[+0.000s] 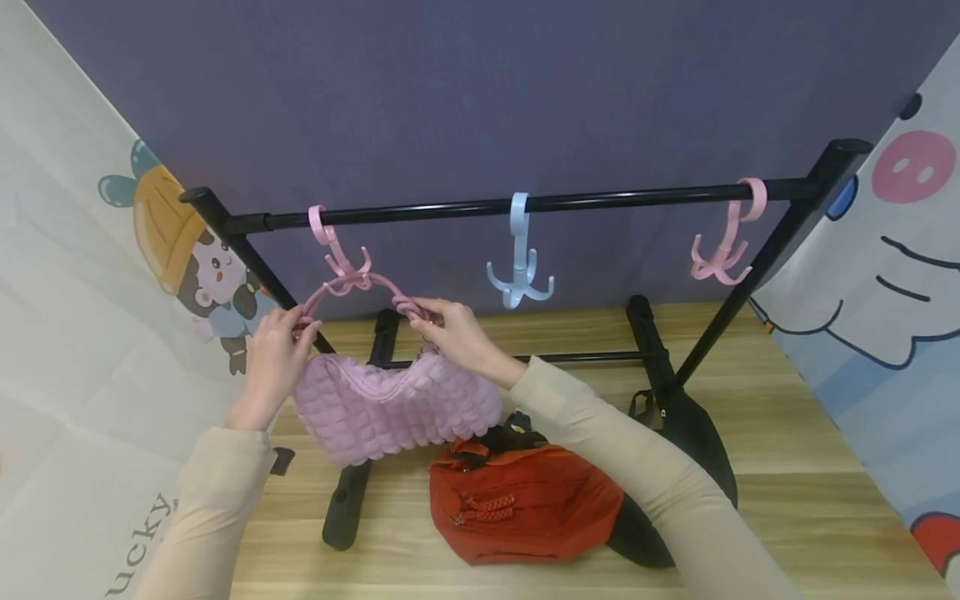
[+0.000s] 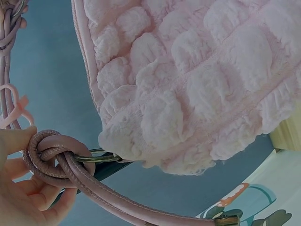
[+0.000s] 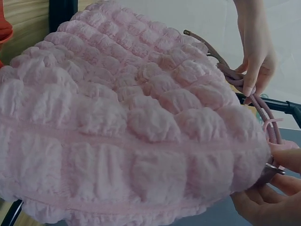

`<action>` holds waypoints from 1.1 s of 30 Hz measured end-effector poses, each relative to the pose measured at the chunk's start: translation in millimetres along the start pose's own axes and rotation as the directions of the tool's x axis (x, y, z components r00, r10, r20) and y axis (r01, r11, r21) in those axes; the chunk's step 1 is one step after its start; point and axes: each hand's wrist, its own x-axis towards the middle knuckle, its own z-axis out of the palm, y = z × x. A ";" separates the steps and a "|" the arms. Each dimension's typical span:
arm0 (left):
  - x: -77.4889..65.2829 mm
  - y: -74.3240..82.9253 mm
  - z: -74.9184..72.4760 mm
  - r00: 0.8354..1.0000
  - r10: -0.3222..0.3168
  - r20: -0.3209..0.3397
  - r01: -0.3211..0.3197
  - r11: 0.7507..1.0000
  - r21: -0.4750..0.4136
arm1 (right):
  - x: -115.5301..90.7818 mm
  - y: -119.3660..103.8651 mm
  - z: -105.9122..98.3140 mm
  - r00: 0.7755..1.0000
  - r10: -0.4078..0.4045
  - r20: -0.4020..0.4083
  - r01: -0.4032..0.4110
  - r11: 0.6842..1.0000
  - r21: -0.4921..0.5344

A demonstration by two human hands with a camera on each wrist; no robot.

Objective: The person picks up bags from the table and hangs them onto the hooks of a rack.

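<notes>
A pale pink puffy handbag (image 1: 390, 417) hangs below both hands in the head view. My left hand (image 1: 272, 358) pinches the left end of its handle (image 1: 386, 283), at a knot (image 2: 51, 153) seen close in the left wrist view. The right hand (image 1: 463, 337) grips the handle's other end beside a metal ring (image 3: 277, 168). Between the hands the handle arches up and overlaps the prongs of the left pink hook (image 1: 341, 258), which hangs from a black rail (image 1: 420, 208). Quilted fabric fills most of the right wrist view.
A light blue hook (image 1: 520, 258) hangs mid-rail, another pink hook (image 1: 726, 242) near the right post. On the wood-patterned floor (image 1: 810, 500) lie a red bag (image 1: 532, 508) and a black bag (image 1: 697, 442). The rack's black feet (image 1: 348, 504) and lower bar stand around them.
</notes>
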 end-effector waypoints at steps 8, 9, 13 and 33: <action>-2.2 -2.5 2.2 1.000 -0.007 0.002 0.007 1.000 -0.004 | 3.1 7.5 2.2 0.999 0.027 0.017 -0.027 1.000 0.005; -2.6 -2.8 2.4 1.000 -0.010 0.002 0.010 1.000 -0.004 | 3.8 8.6 2.7 0.999 0.032 0.022 -0.032 0.999 0.008; -4.2 -4.9 3.2 1.000 -0.023 0.003 0.023 1.000 -0.007 | 6.1 11.0 4.6 0.999 0.041 0.034 -0.042 0.999 0.029; -7.2 -4.9 18.3 0.995 -0.031 -0.095 0.025 0.997 -0.070 | 13.2 22.5 9.4 1.000 0.014 -0.002 -0.014 1.000 -0.019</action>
